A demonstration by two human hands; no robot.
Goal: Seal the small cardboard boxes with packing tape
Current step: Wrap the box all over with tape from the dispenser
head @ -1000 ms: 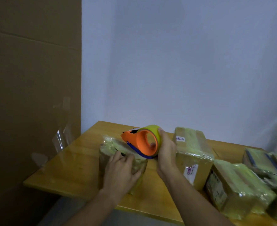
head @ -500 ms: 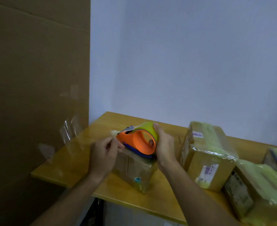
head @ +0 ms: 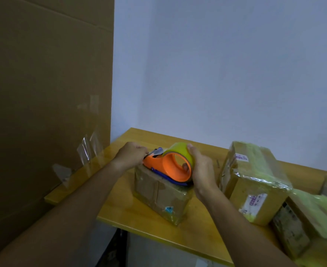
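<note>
Wooden table point(head: 120, 189): right hand point(head: 203, 170) grips tape dispenser point(head: 170, 168), nose leftward, atop box point(head: 162, 197); left hand point(head: 129, 157) pinches nose.

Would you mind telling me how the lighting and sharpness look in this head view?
Head view: dim and bluish overall; the orange tape dispenser and both hands are fairly sharp; glare glints off the taped boxes on the right, and the lower right corner softens and stretches with wide-angle distortion.

Tape dispenser point(head: 168, 166) on small box point(head: 161, 195), taped boxes point(head: 255, 182) right, cardboard sheet point(head: 43, 93) left, all on table point(head: 187, 234).
</note>
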